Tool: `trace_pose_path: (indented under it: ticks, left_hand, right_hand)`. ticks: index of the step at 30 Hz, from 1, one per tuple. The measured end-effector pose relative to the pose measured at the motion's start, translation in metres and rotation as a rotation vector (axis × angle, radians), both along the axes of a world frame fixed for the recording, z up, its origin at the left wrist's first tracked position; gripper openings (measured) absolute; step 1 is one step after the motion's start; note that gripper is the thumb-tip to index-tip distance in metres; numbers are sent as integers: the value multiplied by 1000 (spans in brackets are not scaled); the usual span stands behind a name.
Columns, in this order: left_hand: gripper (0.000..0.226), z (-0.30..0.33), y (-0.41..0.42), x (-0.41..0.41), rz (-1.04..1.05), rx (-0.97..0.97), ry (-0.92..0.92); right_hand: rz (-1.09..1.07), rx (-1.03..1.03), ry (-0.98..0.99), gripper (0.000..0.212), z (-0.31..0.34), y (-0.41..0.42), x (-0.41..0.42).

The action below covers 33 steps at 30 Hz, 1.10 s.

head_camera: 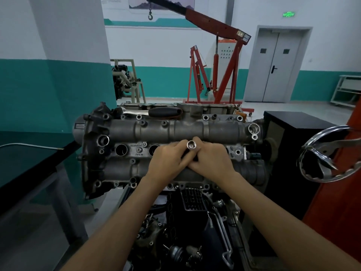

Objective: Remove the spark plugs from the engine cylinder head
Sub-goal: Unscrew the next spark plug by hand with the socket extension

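Note:
The grey engine cylinder head [136, 132] lies across the middle of the head view, with round spark plug wells [121, 150] along its centre line. Both hands meet over the middle wells. My left hand [168, 161] and my right hand [212, 158] together hold a chrome spark plug socket [191, 144], its open end facing up toward me. The socket's lower part and whatever sits in it are hidden by my fingers. No spark plug shows.
A ratchet with a black handle [164, 112] lies on the far side of the head. A chrome handwheel [328, 153] juts in at right beside a black cabinet [293, 126]. A dark table [29, 163] stands left. A red engine hoist [214, 61] stands behind.

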<state>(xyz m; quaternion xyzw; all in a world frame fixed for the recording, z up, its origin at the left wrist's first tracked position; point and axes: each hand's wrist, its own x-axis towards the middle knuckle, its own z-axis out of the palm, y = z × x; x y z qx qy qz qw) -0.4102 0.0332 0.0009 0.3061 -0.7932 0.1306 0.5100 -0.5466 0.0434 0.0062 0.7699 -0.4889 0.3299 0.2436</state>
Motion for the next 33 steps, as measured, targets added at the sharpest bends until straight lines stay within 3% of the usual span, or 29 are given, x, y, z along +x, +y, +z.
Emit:
trace_pose_path:
  ticks: [6, 10, 19, 28, 33]
  left_hand:
    - [35, -1, 3, 1, -39, 59, 36]
    - [23, 1, 7, 0, -80, 36, -23]
    - [30, 1, 2, 0, -23, 101, 42]
    - [41, 1, 9, 1, -65, 59, -56]
    - [35, 0, 7, -1, -7, 69, -38]
  right_hand:
    - [-44, 46, 111, 48, 2, 3, -3]
    - [-3, 35, 63, 21, 4, 5, -1]
    - [-84, 68, 100, 46, -1, -1, -3]
    - [-71, 66, 74, 25, -1, 0, -2]
    - [-27, 67, 9, 32, 0, 4, 0]
